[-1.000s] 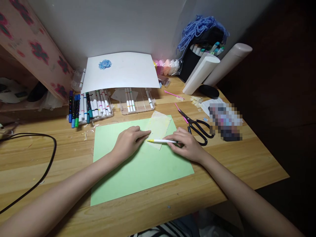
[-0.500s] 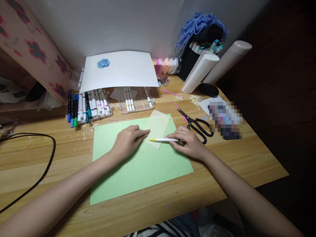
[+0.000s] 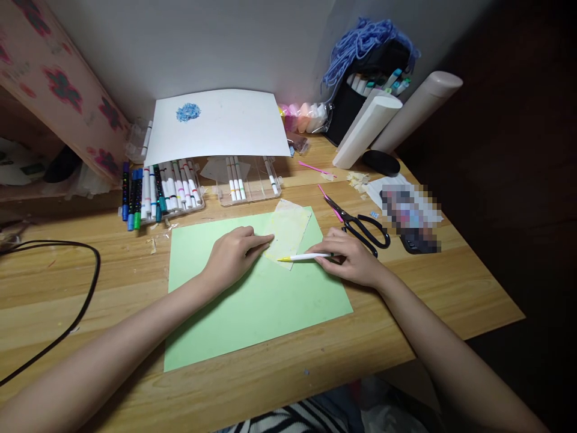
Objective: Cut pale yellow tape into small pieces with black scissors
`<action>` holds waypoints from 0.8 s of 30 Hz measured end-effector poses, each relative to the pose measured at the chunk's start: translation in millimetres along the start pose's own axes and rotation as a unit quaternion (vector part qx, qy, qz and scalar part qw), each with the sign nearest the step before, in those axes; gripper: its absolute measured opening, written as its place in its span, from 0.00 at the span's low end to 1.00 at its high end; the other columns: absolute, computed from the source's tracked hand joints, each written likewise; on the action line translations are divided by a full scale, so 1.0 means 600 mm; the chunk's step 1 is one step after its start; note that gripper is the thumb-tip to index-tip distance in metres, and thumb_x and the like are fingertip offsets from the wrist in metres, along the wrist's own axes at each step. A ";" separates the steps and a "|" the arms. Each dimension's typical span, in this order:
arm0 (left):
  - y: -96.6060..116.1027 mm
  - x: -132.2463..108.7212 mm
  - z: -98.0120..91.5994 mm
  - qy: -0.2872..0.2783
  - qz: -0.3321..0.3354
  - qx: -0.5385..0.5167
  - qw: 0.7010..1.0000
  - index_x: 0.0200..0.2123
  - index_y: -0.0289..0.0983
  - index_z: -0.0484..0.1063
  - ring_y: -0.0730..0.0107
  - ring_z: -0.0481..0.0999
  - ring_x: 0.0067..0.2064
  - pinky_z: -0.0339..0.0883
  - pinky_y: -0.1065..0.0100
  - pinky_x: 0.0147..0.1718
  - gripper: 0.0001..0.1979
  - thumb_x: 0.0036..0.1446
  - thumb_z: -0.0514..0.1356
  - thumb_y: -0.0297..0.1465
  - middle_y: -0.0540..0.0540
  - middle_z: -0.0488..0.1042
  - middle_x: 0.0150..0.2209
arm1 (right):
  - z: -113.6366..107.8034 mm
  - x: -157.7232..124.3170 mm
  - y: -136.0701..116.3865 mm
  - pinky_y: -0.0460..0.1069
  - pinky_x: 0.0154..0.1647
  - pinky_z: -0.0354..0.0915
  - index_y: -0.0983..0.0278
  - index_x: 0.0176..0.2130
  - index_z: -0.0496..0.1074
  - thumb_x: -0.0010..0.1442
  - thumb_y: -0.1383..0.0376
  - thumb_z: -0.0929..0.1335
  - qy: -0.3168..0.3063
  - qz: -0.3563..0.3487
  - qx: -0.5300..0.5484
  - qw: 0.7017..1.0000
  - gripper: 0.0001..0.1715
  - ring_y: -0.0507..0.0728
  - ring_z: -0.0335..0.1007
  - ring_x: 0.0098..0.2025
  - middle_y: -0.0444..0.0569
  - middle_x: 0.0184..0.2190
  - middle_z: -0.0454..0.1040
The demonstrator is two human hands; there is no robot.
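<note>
In the head view a small pale yellowish piece of paper (image 3: 291, 225) lies tilted on a green sheet (image 3: 234, 313). My left hand (image 3: 232, 252) rests on the green sheet, its index finger stretched out to the small paper's left edge and the other fingers bent underneath. Between the fingers and thumb of my right hand (image 3: 347, 257) is a white marker with a yellow tip (image 3: 304, 257). The tip points left, over the lower edge of the small paper. Black-handled scissors (image 3: 356, 222) lie just beyond my right hand.
Several markers (image 3: 174, 186) fill a clear case at the left, and a second case (image 3: 250, 195) holds a few more. A white sheet (image 3: 225, 126) with a blue patch leans over both. White tubes (image 3: 367, 132) and a black pen holder (image 3: 345, 111) stand back right. A black cable (image 3: 92, 288) curves at left.
The marker tip has shifted slightly right and toward me along the small paper's lower edge, with my right hand moving along. My left hand has hardly moved.
</note>
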State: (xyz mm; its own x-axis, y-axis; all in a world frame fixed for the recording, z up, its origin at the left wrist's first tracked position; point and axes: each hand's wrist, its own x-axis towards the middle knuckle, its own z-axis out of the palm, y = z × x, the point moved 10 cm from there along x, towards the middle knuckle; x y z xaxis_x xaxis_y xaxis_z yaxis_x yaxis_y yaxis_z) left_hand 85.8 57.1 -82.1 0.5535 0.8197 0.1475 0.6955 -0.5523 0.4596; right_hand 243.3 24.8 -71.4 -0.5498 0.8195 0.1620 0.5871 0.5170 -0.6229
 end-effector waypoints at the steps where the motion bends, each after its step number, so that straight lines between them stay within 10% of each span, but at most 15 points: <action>1: 0.000 0.000 0.000 0.001 0.000 0.001 1.000 0.47 0.43 0.74 0.70 0.65 0.30 0.52 0.71 0.26 0.16 0.62 0.51 0.38 0.48 0.66 0.26 | 0.001 -0.001 0.000 0.50 0.32 0.59 0.63 0.40 0.76 0.58 0.69 0.65 -0.003 0.000 0.003 1.000 0.11 0.56 0.60 0.32 0.48 0.26 0.74; 24: -0.003 0.001 0.001 -0.006 -0.013 0.012 1.000 0.46 0.43 0.75 0.71 0.65 0.30 0.51 0.71 0.26 0.15 0.61 0.53 0.37 0.49 0.66 0.26 | -0.005 -0.017 0.023 0.48 0.29 0.57 0.65 0.38 0.76 0.58 0.67 0.66 -0.041 0.037 0.032 0.998 0.10 0.54 0.60 0.29 0.48 0.24 0.70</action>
State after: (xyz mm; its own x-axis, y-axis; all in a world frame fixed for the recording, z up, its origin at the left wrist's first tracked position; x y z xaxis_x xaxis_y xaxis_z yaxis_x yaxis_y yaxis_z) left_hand 85.1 58.5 -83.3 0.5399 0.8325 0.1245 0.7213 -0.5338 0.4412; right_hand 259.0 24.4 -79.5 -0.5545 0.8305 0.0526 0.5899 0.4369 -0.6791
